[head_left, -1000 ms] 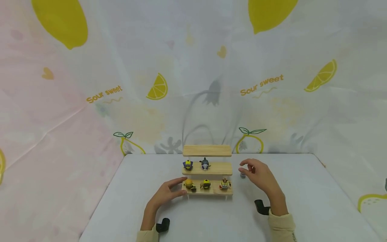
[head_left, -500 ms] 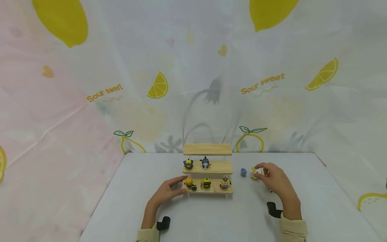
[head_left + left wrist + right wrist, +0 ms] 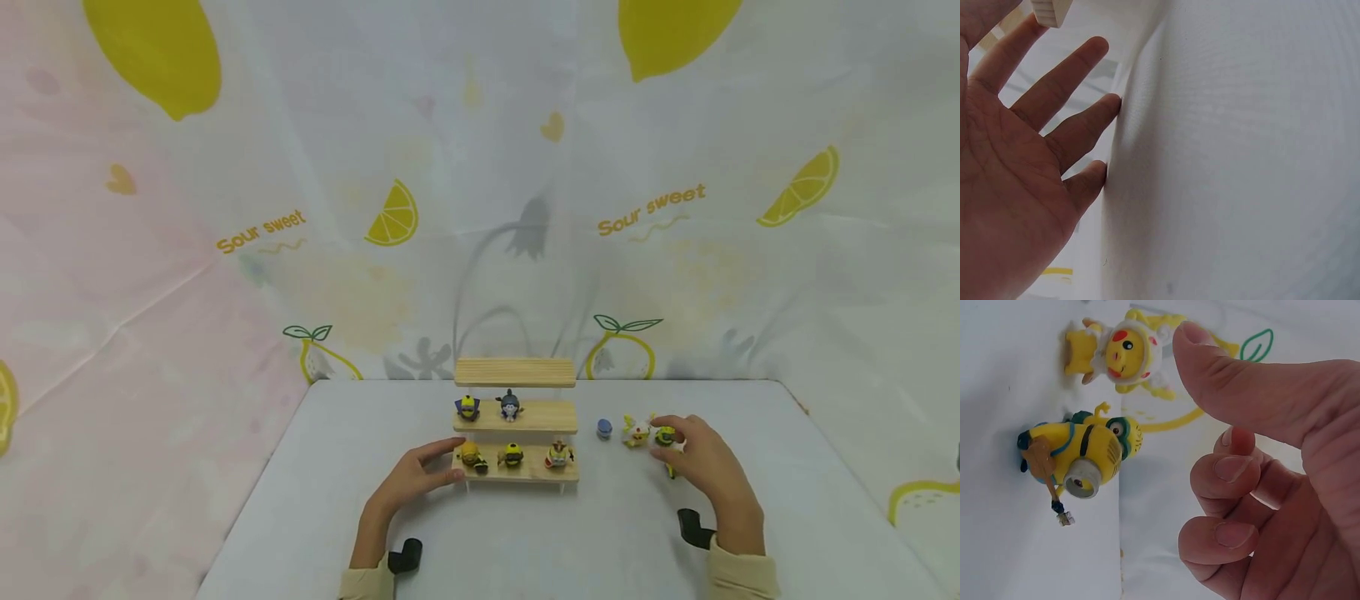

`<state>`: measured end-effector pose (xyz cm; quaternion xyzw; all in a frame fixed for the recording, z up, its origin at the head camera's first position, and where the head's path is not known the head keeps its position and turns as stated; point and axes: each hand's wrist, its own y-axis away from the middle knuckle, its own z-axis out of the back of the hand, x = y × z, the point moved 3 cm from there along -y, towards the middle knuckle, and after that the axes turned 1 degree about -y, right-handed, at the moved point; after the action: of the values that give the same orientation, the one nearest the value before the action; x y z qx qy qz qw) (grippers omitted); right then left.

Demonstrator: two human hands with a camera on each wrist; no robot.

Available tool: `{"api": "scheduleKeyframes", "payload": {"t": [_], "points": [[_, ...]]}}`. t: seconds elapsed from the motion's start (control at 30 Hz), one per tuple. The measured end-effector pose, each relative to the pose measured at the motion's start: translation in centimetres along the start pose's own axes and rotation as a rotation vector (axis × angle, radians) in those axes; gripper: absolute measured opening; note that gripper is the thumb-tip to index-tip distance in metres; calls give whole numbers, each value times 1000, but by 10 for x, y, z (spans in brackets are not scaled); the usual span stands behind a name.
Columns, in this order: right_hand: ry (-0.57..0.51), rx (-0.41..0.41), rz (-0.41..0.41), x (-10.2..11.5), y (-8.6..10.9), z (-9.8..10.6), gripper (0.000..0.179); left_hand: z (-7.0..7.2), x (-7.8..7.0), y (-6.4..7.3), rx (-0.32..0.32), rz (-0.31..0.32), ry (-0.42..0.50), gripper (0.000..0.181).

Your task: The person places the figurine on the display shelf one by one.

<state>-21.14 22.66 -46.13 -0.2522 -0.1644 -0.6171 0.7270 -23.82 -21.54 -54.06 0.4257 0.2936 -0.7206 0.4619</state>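
Note:
My left hand (image 3: 411, 482) rests at the left end of the lowest step of a three-tier wooden display shelf (image 3: 540, 417). Its fingers are spread, the lower ones meeting the white tabletop in the left wrist view. My right hand (image 3: 708, 462) is over the table to the right, thumb and fingers loosely bent with nothing between them. Just beyond its fingertips stands a yellow minion figurine (image 3: 1088, 447) with a brown guitar; a second one (image 3: 1129, 434) with green trim is partly hidden behind it. Beside them is a Pikachu figurine (image 3: 1125, 355) in a white hood.
A small blue figurine (image 3: 604, 428) stands between the shelf and Pikachu. The middle step holds a caped minion (image 3: 467, 407) and a grey-haired figurine (image 3: 510, 406). On the lowest step are an orange-topped figurine (image 3: 470, 454), a yellow-black one (image 3: 512, 454) and a crowned one (image 3: 558, 455).
My right hand has moved right, from the small blue figurine past Pikachu to the minion figurines, uncovering the ones it had hidden. My left hand has stayed at the shelf.

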Motion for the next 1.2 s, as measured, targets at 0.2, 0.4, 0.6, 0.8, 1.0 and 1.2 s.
{"api": "scheduleKeyframes", "payload": {"t": [0.2,0.4,0.6,0.8,1.0,1.2], "points": [[40,63,-46,-8,0,-2,45,0,0,0,-1,16,0,57],[49,100,-82,-13,2,-4,49,0,-1,2,-2,17,16,57],[42,137,-129,-17,1,-7,52,0,-1,3,-5,19,11,56],[49,148,-146,-19,0,-10,50,0,-2,3,-4,7,4,57],[60,131,-145,-20,2,-10,48,0,-2,2,-2,-9,13,57],[68,134,-173,-22,1,-9,47,0,-1,2,2,-17,13,58]]}}
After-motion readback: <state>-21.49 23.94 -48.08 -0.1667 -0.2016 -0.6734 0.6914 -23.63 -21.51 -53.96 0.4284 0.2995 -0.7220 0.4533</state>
